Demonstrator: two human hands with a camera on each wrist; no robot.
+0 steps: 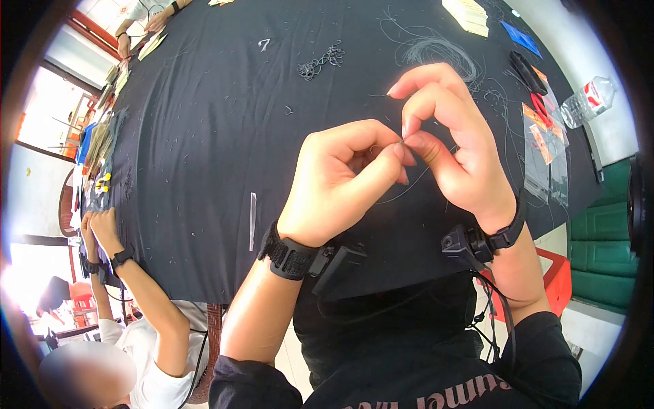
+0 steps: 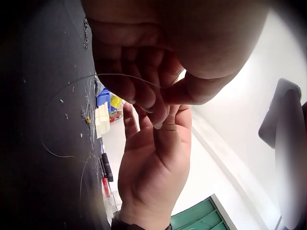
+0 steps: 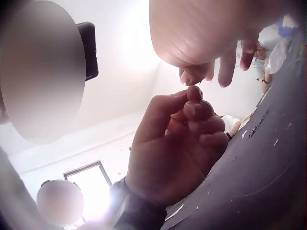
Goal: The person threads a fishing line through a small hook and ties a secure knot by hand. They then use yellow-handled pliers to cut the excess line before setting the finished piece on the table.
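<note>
Over the black cloth, my left hand (image 1: 340, 180) pinches a thin grey thread (image 2: 115, 74) between thumb and forefinger. My right hand (image 1: 460, 140) meets it fingertip to fingertip, thumb and forefinger pinched on the same thread, other fingers raised and bent. From the left fingers the thread loops out over the cloth in the left wrist view. Whatever lies between the touching fingertips is mostly hidden by them. Beyond the right hand lies a loose coil of thread (image 1: 439, 54), and farther left a dark tangled clump (image 1: 320, 63).
At the right edge are red-handled scissors (image 1: 539, 109), a black case-like object (image 1: 527, 72), clear plastic bags (image 1: 538, 174) and a water bottle (image 1: 588, 102). A paper stack (image 1: 467, 15) is at the back. Another person's hands (image 1: 102, 230) work at the left edge. Thread scraps dot the cloth.
</note>
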